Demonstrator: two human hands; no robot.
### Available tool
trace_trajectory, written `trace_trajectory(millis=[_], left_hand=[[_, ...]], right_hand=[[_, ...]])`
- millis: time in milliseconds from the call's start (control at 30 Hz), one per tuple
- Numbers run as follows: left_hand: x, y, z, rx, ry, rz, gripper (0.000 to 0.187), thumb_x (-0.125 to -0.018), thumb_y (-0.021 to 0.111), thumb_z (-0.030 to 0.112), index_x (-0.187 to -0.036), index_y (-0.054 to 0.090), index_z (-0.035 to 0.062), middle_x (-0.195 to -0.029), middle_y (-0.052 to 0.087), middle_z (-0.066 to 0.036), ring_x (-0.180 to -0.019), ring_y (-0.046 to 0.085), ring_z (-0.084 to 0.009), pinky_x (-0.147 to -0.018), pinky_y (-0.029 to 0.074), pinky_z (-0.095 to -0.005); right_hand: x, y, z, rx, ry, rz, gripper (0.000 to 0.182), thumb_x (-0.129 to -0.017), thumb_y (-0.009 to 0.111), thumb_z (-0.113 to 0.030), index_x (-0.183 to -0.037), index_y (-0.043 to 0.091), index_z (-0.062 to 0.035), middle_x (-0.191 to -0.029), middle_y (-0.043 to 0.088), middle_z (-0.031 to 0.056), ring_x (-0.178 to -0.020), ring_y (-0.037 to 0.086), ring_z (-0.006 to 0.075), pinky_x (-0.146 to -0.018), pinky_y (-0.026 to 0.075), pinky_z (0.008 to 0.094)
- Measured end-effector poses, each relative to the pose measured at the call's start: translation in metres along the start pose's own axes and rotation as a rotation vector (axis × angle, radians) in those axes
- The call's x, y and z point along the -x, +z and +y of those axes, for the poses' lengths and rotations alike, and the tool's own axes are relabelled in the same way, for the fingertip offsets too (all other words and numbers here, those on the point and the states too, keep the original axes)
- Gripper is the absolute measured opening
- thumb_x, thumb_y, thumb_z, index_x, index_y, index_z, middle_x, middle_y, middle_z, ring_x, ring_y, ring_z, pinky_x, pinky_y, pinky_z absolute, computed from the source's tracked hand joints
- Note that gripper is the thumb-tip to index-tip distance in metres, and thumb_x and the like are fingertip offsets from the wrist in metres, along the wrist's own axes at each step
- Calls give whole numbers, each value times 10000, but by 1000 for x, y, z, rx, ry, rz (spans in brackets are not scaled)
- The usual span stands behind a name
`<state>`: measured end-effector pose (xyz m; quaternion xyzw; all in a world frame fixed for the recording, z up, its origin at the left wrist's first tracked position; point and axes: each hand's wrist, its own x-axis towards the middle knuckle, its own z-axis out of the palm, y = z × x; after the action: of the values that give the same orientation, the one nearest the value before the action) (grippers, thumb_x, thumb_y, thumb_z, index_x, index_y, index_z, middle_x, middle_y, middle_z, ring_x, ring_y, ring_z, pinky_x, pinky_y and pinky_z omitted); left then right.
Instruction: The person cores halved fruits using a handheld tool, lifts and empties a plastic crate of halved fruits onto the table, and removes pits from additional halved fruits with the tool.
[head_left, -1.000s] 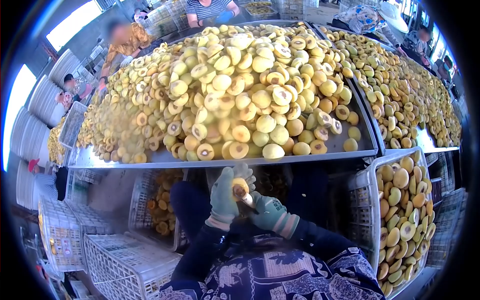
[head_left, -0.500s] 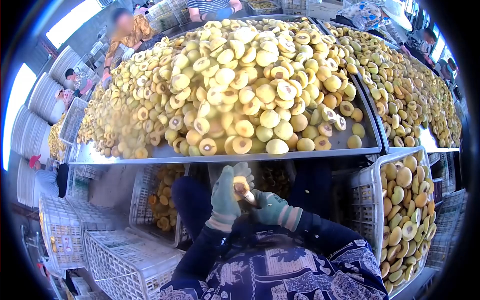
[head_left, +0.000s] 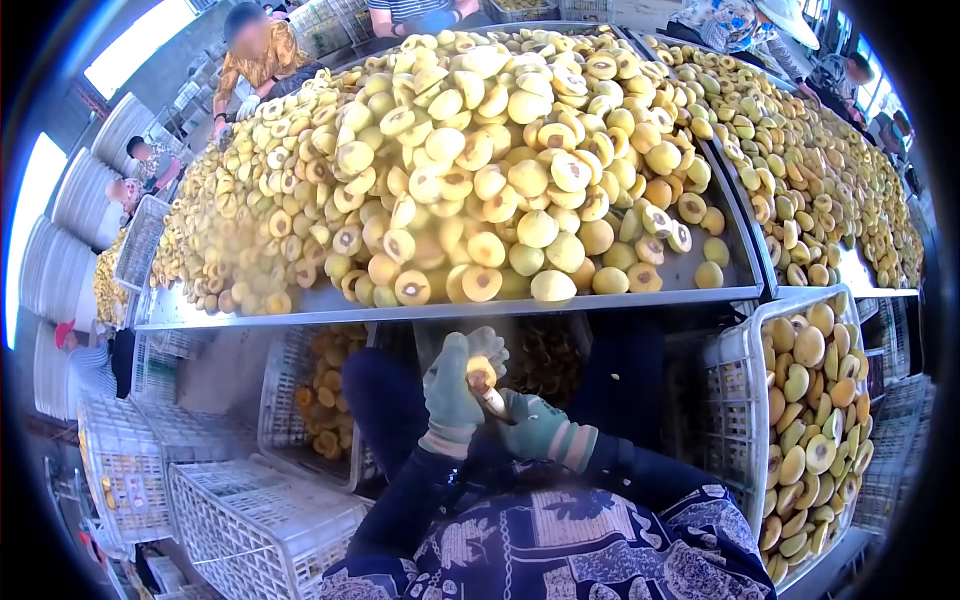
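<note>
My left hand [head_left: 450,392], in a green glove, grips a halved yellow peach [head_left: 481,377] with its pit side facing up. My right hand [head_left: 535,428], also gloved, holds a small metal pitting tool [head_left: 493,403] whose tip is pushed into the peach half. Both hands are close to my lap, just under the front edge of a metal table [head_left: 330,308]. A big heap of peach halves [head_left: 480,160] covers that table above my hands.
A white crate of peach halves [head_left: 810,420] stands at my right. More white crates [head_left: 250,520] sit at lower left, one [head_left: 325,400] under the table holds fruit. A second loaded table [head_left: 830,190] lies to the right. Other people work at the far side.
My hands stay together on the peach half and the tool shifts slightly. The view tips a little, so the table sits higher in frame.
</note>
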<state>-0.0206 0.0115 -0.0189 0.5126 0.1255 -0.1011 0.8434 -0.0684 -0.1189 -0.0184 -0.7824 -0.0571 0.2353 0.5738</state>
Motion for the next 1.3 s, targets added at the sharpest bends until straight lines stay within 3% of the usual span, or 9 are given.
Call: trace_trajectory(millis=[133,233,333,600,733,833,933,1133,1300], left_hand=[[-1,0,6,55,-62,-1,556,-919,543,515,-1132,610,6,-1018,666,-150,-888,656,-258,-767,541,-349],[-4,-6,4,54,-58,0,592,-913,530,557,-1156,599,21,-1031,658,-139,-892,649,-256,-774,535,-357],[-1,-2,8,42,-8,5,626,-907,520,585,-1200,573,34,-1092,632,-134,-956,629,-259,-826,514,-371],[-7,2,11,96,87,-39,521,-937,563,443,-1278,532,50,-1196,575,-98,-1062,586,-263,-901,489,-390],[-19,-7,3,137,164,-72,402,-946,588,317,-1241,560,45,-1194,575,-77,-1031,603,-256,-875,512,-377],[-10,19,20,223,139,82,207,-914,637,242,-1000,655,55,-810,630,-30,-758,638,-159,-790,522,-310],[-8,33,30,293,20,176,173,-907,649,227,-915,664,55,-672,604,-6,-666,605,-125,-707,528,-276],[-21,21,9,90,208,184,156,-882,688,210,-848,668,59,-787,645,-19,-670,639,-130,-646,527,-238],[-20,27,17,215,10,192,225,-889,668,255,-943,638,39,-857,662,-65,-691,632,-152,-660,532,-262]], right_hand=[[-8,-8,-5,-441,231,-232,250,-931,602,-246,-1110,632,-74,-902,662,22,-882,601,106,-763,481,290],[-7,-19,-12,-766,251,-416,206,-899,593,-249,-1005,612,-73,-620,551,-2,-456,494,85,-434,405,193],[-12,-24,-10,-861,399,-594,194,-937,597,-234,-1028,643,-68,-681,585,-18,-535,521,54,-473,407,175],[-22,-3,13,-1645,188,-1054,368,-1031,354,-230,-1046,608,36,-523,441,-64,-356,353,48,-331,309,183],[-24,1,14,-1724,111,-1059,375,-1034,327,-225,-1060,595,37,-525,445,-71,-359,359,42,-329,313,186],[-25,4,14,-1794,100,-1058,364,-1024,350,-219,-1092,561,69,-509,453,-71,-358,397,37,-354,383,192],[-26,4,13,-1848,70,-1062,357,-1018,368,-217,-1105,547,79,-504,455,-68,-362,415,36,-366,415,195],[-22,-3,13,-1583,101,-858,335,-1018,378,-217,-1086,547,63,-505,446,-64,-358,397,38,-346,385,189],[-25,-3,18,-1711,141,-892,314,-1015,390,-203,-1075,543,64,-507,453,-64,-358,400,40,-327,350,190]])
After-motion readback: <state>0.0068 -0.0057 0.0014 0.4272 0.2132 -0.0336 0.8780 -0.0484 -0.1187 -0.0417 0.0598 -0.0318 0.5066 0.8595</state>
